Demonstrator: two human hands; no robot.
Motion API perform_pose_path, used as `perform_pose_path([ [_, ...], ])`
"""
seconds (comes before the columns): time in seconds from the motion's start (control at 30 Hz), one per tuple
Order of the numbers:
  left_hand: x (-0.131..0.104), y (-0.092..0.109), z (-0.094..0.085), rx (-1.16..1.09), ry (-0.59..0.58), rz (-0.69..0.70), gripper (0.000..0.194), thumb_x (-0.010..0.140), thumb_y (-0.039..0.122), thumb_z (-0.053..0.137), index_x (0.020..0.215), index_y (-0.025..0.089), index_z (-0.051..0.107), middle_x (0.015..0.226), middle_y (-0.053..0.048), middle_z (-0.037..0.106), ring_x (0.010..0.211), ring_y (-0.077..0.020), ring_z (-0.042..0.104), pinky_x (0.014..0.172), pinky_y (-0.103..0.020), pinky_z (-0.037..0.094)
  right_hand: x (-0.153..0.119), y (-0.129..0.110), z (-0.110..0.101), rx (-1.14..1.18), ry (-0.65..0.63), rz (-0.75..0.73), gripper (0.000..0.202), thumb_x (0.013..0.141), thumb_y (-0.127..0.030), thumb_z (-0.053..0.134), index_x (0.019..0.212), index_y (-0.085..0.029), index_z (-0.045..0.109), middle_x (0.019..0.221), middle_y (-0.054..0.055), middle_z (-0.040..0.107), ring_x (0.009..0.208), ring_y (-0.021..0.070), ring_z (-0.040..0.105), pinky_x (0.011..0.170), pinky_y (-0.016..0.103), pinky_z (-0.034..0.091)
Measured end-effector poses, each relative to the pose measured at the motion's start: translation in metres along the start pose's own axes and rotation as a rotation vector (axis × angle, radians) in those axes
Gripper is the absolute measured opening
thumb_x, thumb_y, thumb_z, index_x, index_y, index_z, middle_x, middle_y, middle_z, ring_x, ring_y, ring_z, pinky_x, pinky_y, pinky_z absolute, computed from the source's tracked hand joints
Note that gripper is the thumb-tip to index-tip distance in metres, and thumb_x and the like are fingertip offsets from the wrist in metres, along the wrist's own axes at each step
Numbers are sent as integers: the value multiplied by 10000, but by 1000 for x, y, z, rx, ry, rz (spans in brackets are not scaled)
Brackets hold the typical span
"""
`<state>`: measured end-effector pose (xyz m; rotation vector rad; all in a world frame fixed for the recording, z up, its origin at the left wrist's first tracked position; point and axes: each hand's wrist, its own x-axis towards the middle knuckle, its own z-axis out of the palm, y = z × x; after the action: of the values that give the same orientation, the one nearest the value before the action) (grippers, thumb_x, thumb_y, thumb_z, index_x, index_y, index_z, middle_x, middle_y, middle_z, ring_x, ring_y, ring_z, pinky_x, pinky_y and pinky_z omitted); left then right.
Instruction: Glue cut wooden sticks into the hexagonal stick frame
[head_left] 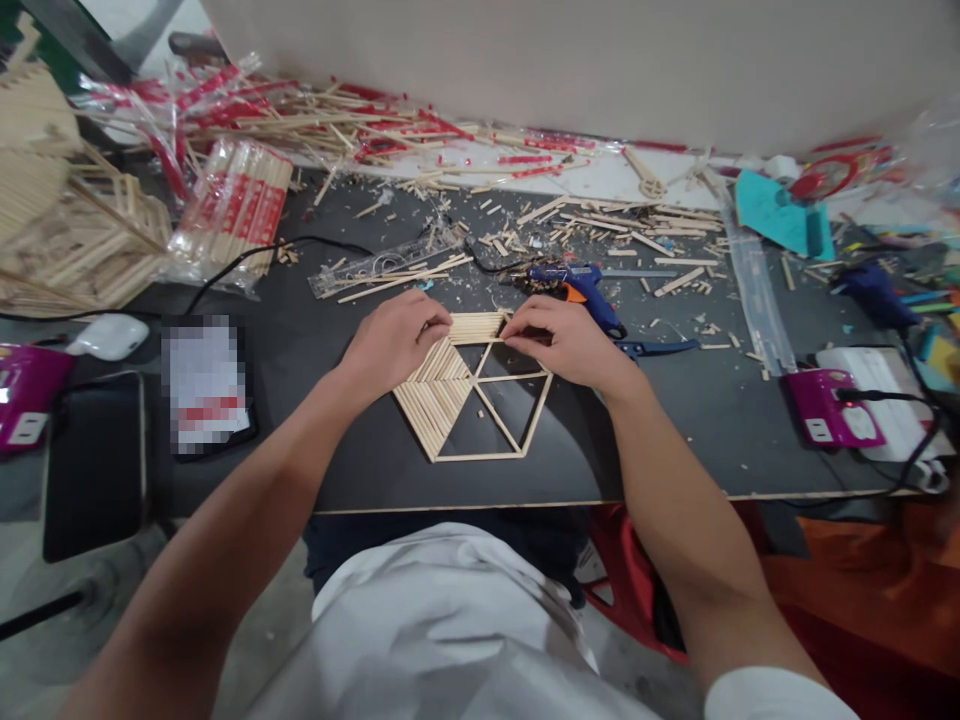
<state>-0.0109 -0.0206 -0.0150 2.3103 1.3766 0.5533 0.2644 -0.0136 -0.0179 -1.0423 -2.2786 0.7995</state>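
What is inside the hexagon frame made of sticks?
Packed sticks fill the two left sections and part of the top one; a small bit lies in the bottom section. The left hand and right hand hide parts of the frame's upper sides.

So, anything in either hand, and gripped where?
Can't tell whether anything is gripped: left hand and right hand have fingertips at opposite ends of the far side of the stick hexagon.
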Motion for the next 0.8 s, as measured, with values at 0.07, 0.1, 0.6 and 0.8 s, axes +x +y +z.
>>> perform_pose_path([
  [0.07,0,-1,1,-3,3,8,282,988,310,502,1012,183,753,1021,-98,710,950,-252,648,848,-378,491,0,0,0,-9,-1,-2,139,963,-334,649,937,-236,745,952,59,667,811,184,627,733,348,486],
  [0.1,1,-2,2,-5,6,10,286,990,311,498,1010,184,753,1012,-95,712,954,-252,647,851,-376,489,0,-1,1,-13,2,4,137,962,-331,648,940,-236,745,953,59,663,808,184,629,730,348,488],
  [0.6,2,2,5,-78,11,-124,240,903,432,694,988,213,744,967,-62,712,847,-214,631,759,-337,465,1,-14,3,-85,15,94,99,920,-262,669,859,-222,736,888,59,695,803,205,631,749,364,480],
  [0.8,4,5,5,-97,2,-149,235,890,434,704,988,226,753,961,-60,737,825,-217,640,745,-344,474,2,-19,5,-101,59,219,65,883,-210,717,878,-222,781,931,63,635,754,179,608,752,366,490],
])
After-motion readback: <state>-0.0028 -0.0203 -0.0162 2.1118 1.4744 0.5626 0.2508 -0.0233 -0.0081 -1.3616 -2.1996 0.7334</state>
